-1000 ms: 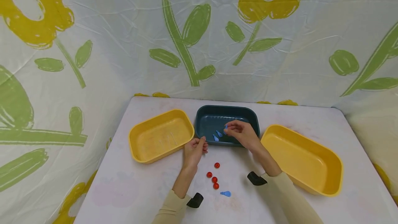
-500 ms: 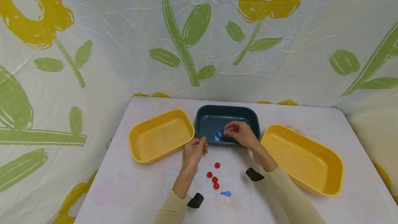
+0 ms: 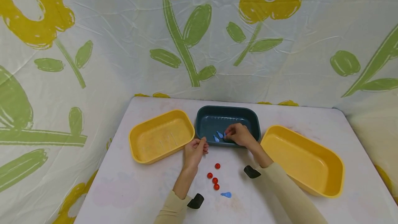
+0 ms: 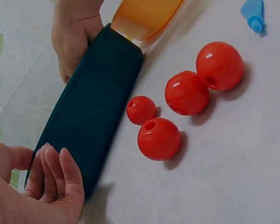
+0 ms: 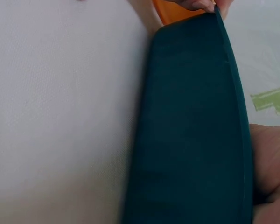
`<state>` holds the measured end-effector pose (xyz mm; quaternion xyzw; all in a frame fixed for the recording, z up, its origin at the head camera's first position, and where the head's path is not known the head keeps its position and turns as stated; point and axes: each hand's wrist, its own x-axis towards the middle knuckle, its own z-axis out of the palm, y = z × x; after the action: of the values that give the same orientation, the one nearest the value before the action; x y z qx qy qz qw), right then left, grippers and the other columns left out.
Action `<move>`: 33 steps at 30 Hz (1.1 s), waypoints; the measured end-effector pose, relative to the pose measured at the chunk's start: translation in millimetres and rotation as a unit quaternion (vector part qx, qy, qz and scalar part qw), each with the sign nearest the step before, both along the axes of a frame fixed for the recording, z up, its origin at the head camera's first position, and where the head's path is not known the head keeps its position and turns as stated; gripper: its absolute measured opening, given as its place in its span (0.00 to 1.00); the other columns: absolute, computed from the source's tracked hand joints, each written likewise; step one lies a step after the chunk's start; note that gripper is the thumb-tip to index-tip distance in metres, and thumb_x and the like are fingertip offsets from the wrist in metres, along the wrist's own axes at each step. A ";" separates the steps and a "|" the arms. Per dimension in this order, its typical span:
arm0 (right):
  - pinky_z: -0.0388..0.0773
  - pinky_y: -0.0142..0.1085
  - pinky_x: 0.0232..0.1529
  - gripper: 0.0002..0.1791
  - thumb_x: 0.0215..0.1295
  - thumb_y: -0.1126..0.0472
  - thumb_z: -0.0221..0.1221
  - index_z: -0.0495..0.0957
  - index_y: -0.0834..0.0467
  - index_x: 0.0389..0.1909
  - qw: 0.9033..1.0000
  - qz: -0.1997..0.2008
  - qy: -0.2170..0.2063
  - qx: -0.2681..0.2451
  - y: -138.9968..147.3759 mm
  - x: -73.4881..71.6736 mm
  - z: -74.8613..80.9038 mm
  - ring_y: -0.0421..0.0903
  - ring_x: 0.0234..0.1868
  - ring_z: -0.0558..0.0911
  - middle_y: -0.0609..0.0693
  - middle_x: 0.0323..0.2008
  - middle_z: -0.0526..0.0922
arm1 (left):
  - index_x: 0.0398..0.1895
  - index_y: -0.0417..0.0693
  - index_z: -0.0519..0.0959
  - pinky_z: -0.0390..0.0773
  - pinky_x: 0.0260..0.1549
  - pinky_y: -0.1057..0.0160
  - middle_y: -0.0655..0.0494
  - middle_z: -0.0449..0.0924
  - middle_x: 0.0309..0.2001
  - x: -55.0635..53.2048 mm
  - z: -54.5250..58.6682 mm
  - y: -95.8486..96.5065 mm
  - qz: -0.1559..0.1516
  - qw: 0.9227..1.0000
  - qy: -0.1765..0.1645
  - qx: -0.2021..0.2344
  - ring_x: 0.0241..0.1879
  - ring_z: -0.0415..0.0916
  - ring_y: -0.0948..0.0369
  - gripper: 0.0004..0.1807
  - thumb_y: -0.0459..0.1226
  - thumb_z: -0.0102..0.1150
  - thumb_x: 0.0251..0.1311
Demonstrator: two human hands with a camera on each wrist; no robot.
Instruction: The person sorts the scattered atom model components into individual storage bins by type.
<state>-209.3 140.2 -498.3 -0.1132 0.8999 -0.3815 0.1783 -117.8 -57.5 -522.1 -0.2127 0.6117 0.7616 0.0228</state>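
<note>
At its front left corner, the dark teal tray has its rim pinched between the thumb and fingers of my left hand. In the left wrist view the left hand's fingers lie against the tray's outer wall. My right hand reaches down inside the tray, its fingertips pinching a blue teardrop-shaped piece that is mostly covered. Two similar blue pieces, one of them the nearer piece, lie on the tray floor just left of it. In the right wrist view the tray wall partly hides the right hand.
Several red beads and another blue piece lie on the table between the forearms. A yellow tray with thin clear sticks stands left of the teal one. A second yellow tray stands on the right.
My right hand has lowered toward the tray floor with the blue piece at its fingertips. The left hand keeps its place on the rim.
</note>
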 end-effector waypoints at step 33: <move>0.79 0.38 0.41 0.09 0.73 0.62 0.62 0.82 0.64 0.46 0.997 -0.051 0.059 -0.023 12.8 29.3 20.7 0.50 0.38 0.80 0.55 0.37 0.85 | 0.36 0.38 0.80 0.84 0.37 0.67 0.50 0.84 0.32 -0.1 -0.3 0.8 -0.001 1.000 -0.001 -0.014 0.36 0.82 0.47 0.14 0.42 0.62 0.72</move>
<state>-180.0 153.0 -477.7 -0.0938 0.9044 -0.4032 0.1032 -117.9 -56.7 -522.3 -0.2134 0.6226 0.7526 0.0214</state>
